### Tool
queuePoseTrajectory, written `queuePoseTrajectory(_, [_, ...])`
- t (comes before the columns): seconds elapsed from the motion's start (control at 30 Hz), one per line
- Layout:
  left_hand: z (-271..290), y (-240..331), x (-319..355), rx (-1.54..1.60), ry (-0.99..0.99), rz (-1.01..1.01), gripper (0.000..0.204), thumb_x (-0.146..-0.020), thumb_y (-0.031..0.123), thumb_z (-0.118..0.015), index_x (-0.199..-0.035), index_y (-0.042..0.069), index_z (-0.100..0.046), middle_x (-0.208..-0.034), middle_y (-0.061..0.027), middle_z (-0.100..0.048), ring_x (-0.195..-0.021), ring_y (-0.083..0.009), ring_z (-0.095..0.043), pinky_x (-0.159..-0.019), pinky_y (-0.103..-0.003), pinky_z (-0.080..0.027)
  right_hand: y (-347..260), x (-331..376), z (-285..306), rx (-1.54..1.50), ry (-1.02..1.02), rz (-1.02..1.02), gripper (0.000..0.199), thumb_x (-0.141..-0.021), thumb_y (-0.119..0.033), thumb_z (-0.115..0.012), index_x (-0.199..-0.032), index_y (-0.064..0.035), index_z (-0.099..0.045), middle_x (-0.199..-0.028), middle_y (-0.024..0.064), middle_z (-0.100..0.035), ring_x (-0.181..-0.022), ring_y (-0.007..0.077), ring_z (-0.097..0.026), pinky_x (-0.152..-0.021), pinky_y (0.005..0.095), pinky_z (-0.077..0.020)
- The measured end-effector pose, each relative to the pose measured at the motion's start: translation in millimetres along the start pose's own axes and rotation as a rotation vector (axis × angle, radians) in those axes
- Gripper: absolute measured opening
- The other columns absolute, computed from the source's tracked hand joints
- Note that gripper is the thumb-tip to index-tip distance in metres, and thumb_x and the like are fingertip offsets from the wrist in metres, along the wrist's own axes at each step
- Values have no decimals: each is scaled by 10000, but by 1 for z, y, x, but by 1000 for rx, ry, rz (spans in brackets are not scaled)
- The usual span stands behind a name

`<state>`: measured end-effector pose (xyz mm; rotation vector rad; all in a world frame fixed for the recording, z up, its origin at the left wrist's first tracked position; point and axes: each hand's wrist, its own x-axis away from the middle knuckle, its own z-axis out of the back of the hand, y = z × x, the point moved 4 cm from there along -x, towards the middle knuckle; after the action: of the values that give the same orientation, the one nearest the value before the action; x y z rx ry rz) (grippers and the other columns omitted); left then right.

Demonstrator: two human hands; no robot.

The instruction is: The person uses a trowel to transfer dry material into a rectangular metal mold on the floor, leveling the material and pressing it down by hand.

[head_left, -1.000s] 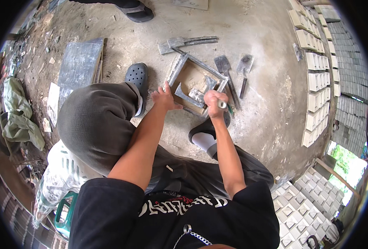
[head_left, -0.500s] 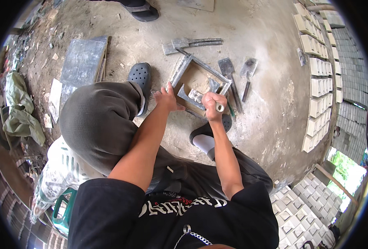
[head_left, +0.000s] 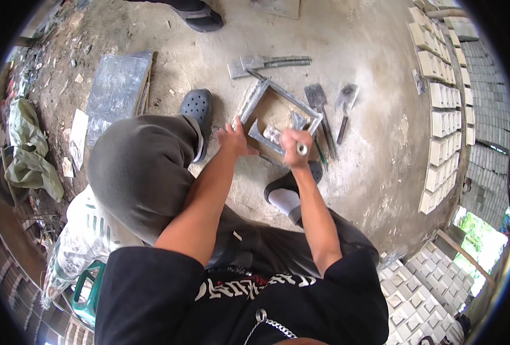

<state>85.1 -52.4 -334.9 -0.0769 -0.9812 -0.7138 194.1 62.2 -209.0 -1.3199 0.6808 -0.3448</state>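
A square grey mould frame (head_left: 292, 95) lies on the floor in front of me, with pale tan material inside. My left hand (head_left: 232, 138) rests at its near left corner, fingers spread and holding nothing. My right hand (head_left: 295, 146) is closed around a tool with a pale round handle (head_left: 302, 149), over the frame's near side. Beside that fist, inside the frame, is a whitish, crusted lump (head_left: 272, 134); whether it belongs to the tool I cannot tell. Flat grey pieces with curved edges (head_left: 259, 133) lie around it.
Two small flat-bladed tools (head_left: 316, 95) (head_left: 347, 98) lie right of the frame, and another trowel-like tool (head_left: 253, 62) beyond it. Grey boards (head_left: 118, 86) are stacked at left. Rows of pale blocks (head_left: 443, 118) line the right. Another person's shoe (head_left: 200, 18) shows at the top.
My right hand has shifted slightly left with the tool still in its grip. My left hand stays at the frame's corner. The whole view has moved a little.
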Motion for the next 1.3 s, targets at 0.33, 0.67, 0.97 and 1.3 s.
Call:
queuePoseTrajectory(0.33, [-11,-1,0,-60,21,-12,1459,-522,761,-749,-1507,47,58,-1467,-272,-280,-1324,-433,-355,-1091,-500,-276,12,8,23,-176,145,-119,247,-800,-78,-469,-576,18,-427,-517,12,-415,-466,85,-391,-436,262,-286])
queuePoseTrajectory(0.67, [-16,-1,3,-53,-27,-19,1455,-540,750,-750,-1504,52,88,-1476,-261,-267,-1315,-430,-358,-1084,-487,-283,37,-23,17,-274,251,-196,254,-846,-15,-451,-595,-10,-413,-543,-20,-388,-458,54,-332,-409,250,-251])
queuePoseTrajectory(0.97, [-10,1,2,-49,-32,-7,1461,-545,753,-746,-1501,52,108,-1489,-268,-240,-1326,-444,-343,-1096,-494,-272,36,-40,14,-266,333,-192,243,-850,-34,-469,-610,-1,-478,-541,-19,-434,-462,42,-373,-412,231,-251])
queuePoseTrajectory(1.3, [-10,-1,3,-46,-24,2,1453,-545,739,-754,-1504,52,95,-1483,-259,-263,-1321,-434,-358,-1092,-485,-286,33,-54,1,-171,286,-189,271,-854,-23,-474,-585,2,-470,-540,-15,-455,-463,48,-393,-431,234,-285])
